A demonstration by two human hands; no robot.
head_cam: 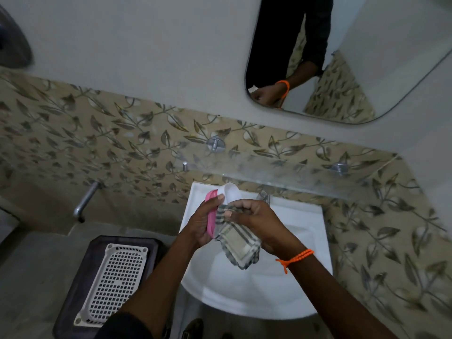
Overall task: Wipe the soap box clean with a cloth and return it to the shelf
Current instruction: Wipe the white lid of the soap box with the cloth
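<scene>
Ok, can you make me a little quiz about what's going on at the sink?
1. True or false: the left hand holds the pink soap box.
2. Which hand grips the striped cloth? A) the left hand B) the right hand C) neither
3. Fill in: the hands work above the white ____.

Key:
1. True.
2. B. The one with the orange wrist thread.
3. Sink. The glass shelf on the wall above it has no soap box on it yet.
</scene>
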